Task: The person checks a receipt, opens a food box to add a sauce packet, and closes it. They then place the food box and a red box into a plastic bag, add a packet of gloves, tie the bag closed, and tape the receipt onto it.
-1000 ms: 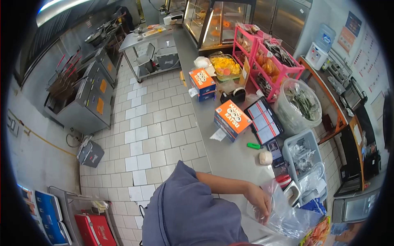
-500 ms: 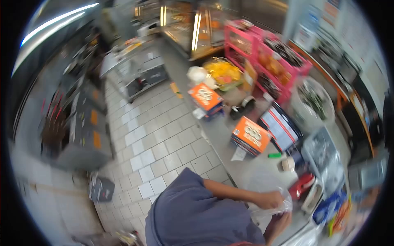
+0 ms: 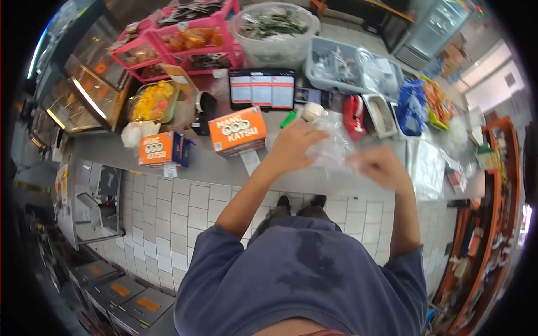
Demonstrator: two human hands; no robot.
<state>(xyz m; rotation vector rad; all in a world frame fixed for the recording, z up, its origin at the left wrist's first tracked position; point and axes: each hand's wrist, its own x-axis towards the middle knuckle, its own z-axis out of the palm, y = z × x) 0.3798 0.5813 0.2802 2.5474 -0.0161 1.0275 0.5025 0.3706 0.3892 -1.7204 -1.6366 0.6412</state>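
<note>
A clear plastic bag point(image 3: 334, 147) is bunched over the counter between my two hands. My left hand point(image 3: 295, 147) lies at the bag's left side, fingers stretched out and apart across its edge. Beside the bag's right edge, my right hand point(image 3: 384, 166) is smeared by motion, one finger reaching toward the plastic. Just behind my left hand are a green object point(image 3: 288, 119) and a roll of tape point(image 3: 312, 111). A red stapler-like object point(image 3: 353, 117) lies behind the bag.
Two orange boxes point(image 3: 237, 130) stand to the left, with a tablet point(image 3: 262, 89) behind. A grey-blue bin point(image 3: 352, 70) and a tub of greens point(image 3: 274, 33) sit at the back. Flat plastic bags point(image 3: 425, 168) lie on the right. The counter's front edge is close to me.
My view has swung to the right, facing the counter squarely. My hands were close together gripping the plastic bag; now they are apart, on either side of it.
</note>
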